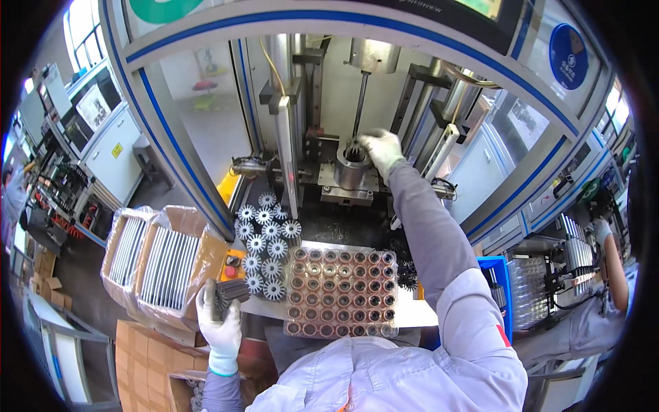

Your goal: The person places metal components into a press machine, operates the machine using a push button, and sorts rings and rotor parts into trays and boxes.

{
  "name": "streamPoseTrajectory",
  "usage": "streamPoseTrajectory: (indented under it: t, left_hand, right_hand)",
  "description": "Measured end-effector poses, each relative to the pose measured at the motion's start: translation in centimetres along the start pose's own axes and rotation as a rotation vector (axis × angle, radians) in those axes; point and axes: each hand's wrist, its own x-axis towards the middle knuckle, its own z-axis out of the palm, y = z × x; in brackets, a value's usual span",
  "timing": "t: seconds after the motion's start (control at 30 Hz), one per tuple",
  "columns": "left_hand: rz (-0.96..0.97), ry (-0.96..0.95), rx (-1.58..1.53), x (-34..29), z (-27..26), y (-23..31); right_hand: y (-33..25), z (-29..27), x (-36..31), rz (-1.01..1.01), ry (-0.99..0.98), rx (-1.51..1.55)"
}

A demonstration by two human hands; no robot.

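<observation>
My left hand (222,326), in a white glove, is closed around a dark slotted motor core (233,292), held on its side left of the loose cores. My right hand (382,147), also gloved, reaches into the press. Its slightly blurred fingers are curled at the rim of another slotted core (354,150), which sits in the mouth of a round metal holder (351,172). Directly above the holder, a thin upright rod (362,103) runs down from the press head (374,55). The contact of the right fingertips is partly hidden.
Several toothed cores (264,233) stand grouped left of a clear tray (341,292) of ringed, copper-coloured parts. Boxes (168,268) of metal rods stand at left, by a red button (232,261). Press frame posts (182,151) flank the work area. At right are a blue bin (495,264) and a co-worker's arm (616,268).
</observation>
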Motion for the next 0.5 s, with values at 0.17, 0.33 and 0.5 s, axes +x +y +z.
streamPoseTrajectory:
  t: [0.17, 0.33, 0.5]
  left_hand:
    - [0.22, -0.179, 0.116, 3.0, 1.9, 2.5]
    - [0.317, -0.281, 0.116, 5.9, 6.2, 4.0]
    - [0.323, -0.37, 0.116, 8.6, 10.1, 5.7]
  right_hand:
    - [2.2, 0.5, 3.1, 0.059, -0.025, -0.164]
    - [2.6, -1.1, 4.7, 0.093, -0.048, -0.165]
    - [2.3, 0.1, 3.9, 0.028, -0.031, -0.342]
